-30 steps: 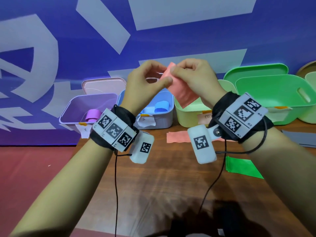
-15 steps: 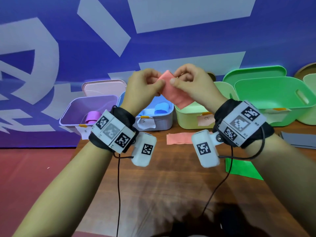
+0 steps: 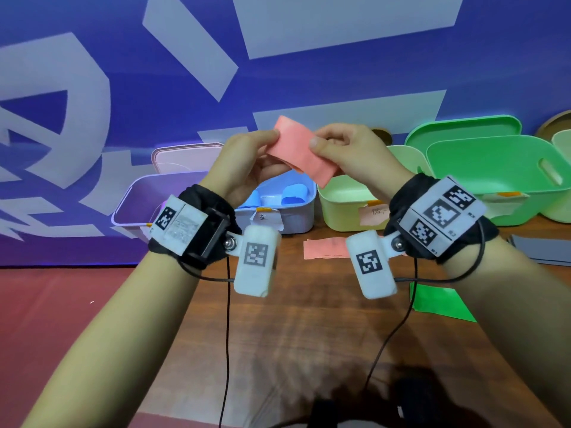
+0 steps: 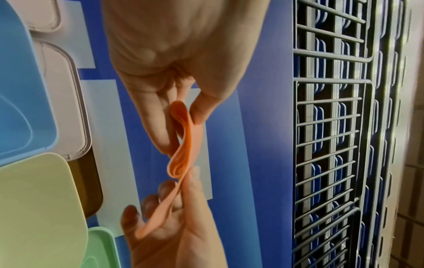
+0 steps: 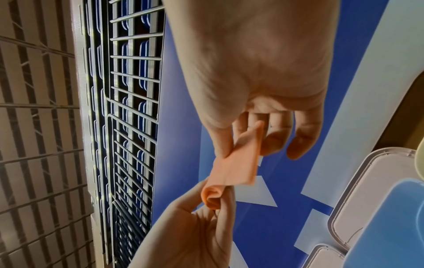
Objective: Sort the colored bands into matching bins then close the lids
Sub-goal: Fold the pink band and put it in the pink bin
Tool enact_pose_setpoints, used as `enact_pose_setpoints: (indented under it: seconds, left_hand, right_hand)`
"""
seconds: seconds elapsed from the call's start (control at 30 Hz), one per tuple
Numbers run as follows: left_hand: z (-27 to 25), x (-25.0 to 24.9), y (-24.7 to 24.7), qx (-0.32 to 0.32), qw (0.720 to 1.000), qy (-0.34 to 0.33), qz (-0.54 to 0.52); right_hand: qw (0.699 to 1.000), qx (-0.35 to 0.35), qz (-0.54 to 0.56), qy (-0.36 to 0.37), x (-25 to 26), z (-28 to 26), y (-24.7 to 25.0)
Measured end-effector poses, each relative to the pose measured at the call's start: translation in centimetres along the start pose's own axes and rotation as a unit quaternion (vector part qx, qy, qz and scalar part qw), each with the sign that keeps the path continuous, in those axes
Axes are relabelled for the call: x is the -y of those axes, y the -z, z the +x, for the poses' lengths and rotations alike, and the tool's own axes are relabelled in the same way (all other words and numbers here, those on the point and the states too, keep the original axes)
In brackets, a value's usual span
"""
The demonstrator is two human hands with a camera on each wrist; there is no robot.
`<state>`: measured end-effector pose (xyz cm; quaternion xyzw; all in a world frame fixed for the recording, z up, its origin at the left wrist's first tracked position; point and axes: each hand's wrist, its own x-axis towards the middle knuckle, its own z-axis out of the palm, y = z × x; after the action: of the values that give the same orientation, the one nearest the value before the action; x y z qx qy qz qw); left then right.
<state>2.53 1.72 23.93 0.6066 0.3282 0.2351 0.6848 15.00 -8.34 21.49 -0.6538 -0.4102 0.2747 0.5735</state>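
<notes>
Both hands hold 1 pink band (image 3: 301,149) up above the yellow bin (image 3: 343,208): left hand (image 3: 244,162) pinches its rolled end, right hand (image 3: 349,149) thumb & fingers clamp the other end.

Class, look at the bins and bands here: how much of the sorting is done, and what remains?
Done: blue bands lie in the blue bin. In hand: the left hand and right hand pinch a pink band. Left: another pink band and a green band lie on the table; the bins stand open.
</notes>
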Motion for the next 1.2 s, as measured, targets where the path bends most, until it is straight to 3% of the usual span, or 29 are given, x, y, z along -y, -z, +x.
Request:
enact_pose_setpoints:
  seconds: [0.17,0.4,0.57,0.67,0.8,0.97,1.07,1.2]
  left_hand:
    - [0.1,0.3,-0.1,-0.008,0.999,0.01,0.043]
    - [0.4,0.8,-0.5,-0.028,0.988,-0.047,0.144]
    - [0.9,0.7,-0.5,-0.089,0.985,-0.064,0.134]
    - [1.1,0.8,-0.5,-0.092,0.984,-0.076,0.129]
    - [1.5,1.5,-0.6,-0.036,0.993,-0.062,0.094]
    - [2.7,2.7,-0.9,0.011,0.998,-0.03,0.059]
    - [3.8,3.5,-1.4,0.026,0.998,0.003,0.061]
    - [5.1,4.1,-1.7,0.107,0.991,0.08,0.026]
  right_hand:
    - [1.0,-0.029,-0.005,-0.009,-0.2,0.3,0.1]
    - [0.999,-0.032,-0.016,-0.02,-0.5,0.1,0.2]
    - [0.986,-0.133,-0.093,-0.027,-0.7,-0.4,0.8]
    - [0.992,-0.085,-0.057,-0.068,-0.4,-0.8,0.3]
    - [0.991,-0.066,0.041,-0.11,0.0,-0.9,-0.8]
    - [0.974,-0.134,0.141,-0.116,-0.4,-0.8,-1.4]
    - [0.974,-0.168,0.115,-0.1,-0.9,-0.5,-1.2]
    - [0.975,-0.195,0.048,-0.089,-2.1,0.3,-0.2]
